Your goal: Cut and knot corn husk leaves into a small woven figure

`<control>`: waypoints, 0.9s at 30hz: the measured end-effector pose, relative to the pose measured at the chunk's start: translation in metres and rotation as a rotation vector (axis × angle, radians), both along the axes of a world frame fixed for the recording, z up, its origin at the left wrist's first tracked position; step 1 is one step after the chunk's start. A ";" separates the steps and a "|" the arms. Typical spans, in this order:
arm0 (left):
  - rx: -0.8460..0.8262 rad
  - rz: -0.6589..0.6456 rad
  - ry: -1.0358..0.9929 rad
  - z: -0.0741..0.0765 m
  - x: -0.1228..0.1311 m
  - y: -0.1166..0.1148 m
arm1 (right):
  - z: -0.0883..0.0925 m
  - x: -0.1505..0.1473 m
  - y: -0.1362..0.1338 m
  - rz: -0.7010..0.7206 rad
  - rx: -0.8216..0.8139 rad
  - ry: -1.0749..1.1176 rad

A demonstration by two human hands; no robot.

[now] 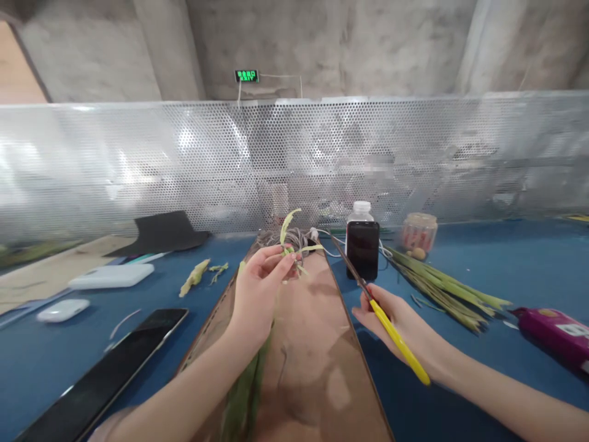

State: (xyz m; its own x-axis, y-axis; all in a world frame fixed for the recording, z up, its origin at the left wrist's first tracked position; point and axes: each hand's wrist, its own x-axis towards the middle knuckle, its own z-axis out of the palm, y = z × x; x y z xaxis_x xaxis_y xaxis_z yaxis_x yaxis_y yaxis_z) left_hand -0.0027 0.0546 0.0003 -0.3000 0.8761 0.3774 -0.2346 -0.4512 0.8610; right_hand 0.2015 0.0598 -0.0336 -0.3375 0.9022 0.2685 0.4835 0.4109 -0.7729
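Pinched between the thumb and fingers of my left hand (262, 282) is a small piece of folded green leaf strips (289, 228), with pale ends sticking out above and to the right. My right hand (391, 316), closed, holds yellow-handled scissors (396, 341) seen edge-on, the thin dark blades pointing up and to the left. The scissors are apart from the leaf piece. Below my left forearm, long green leaves (246, 393) lie on a brown board (317, 368). How the strips are folded is partly hidden by my fingers.
On the blue table (483, 258) stand an upright phone (362, 248), a white-capped bottle (361, 209) and a jar (418, 232). Leaf strips (442, 288) and a purple packet (556, 331) lie right. Left are a large phone (110, 368) and a white case (64, 310). Perforated metal (294, 147) closes the back.
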 end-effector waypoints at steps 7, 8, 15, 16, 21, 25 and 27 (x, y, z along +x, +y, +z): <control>0.120 0.155 0.081 0.013 0.000 -0.012 | 0.001 0.000 -0.005 0.109 -0.048 -0.200; 0.128 0.164 0.107 0.013 0.001 -0.014 | 0.003 -0.001 -0.006 0.110 -0.050 -0.200; 0.104 0.118 0.213 0.004 0.013 -0.022 | 0.012 -0.003 -0.009 0.132 -0.061 -0.146; 0.089 0.112 0.217 0.004 0.015 -0.023 | 0.011 -0.003 -0.009 0.132 -0.057 -0.143; 0.056 0.069 0.269 0.001 0.020 -0.028 | 0.007 -0.001 -0.009 0.124 -0.052 -0.136; 0.053 0.038 0.285 -0.002 0.021 -0.030 | 0.009 -0.002 -0.010 0.121 -0.079 -0.109; 0.050 0.033 0.276 -0.002 0.021 -0.029 | 0.010 -0.003 -0.010 0.125 -0.090 -0.105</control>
